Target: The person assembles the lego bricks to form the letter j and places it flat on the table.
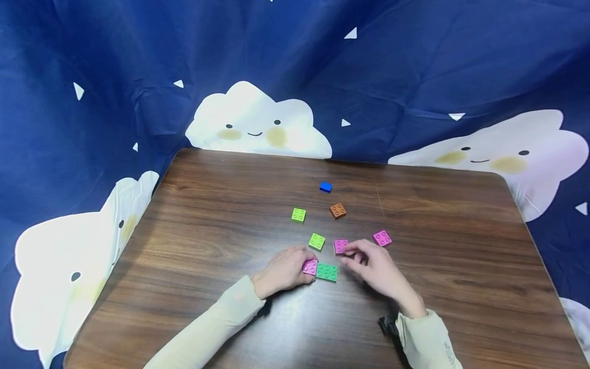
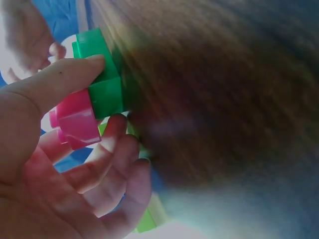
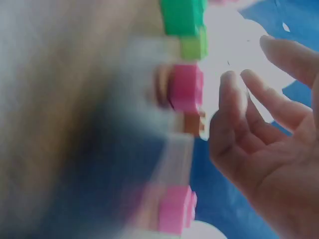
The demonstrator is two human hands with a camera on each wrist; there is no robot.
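Note:
My left hand (image 1: 287, 269) pinches a pink brick (image 1: 310, 267) joined to a long green brick (image 1: 327, 272). In the left wrist view the thumb lies along the green brick (image 2: 102, 74). The pink brick (image 2: 77, 119) there appears to sit higher, at the green brick's end. My right hand (image 1: 374, 266) hovers beside a second pink brick (image 1: 340, 246), its fingers loosely bent. Nothing lies between those fingers in the right wrist view, where the hand (image 3: 271, 134) looks apart from the pink brick (image 3: 186, 87).
Two lime green bricks (image 1: 316, 241) lie behind the left hand. Farther back are an orange-brown brick (image 1: 338, 210) and a small blue brick (image 1: 325, 187). Another pink brick (image 1: 382, 238) rests to the right. A blue cloud-print curtain (image 1: 369, 92) hangs behind the wooden table (image 1: 221, 205).

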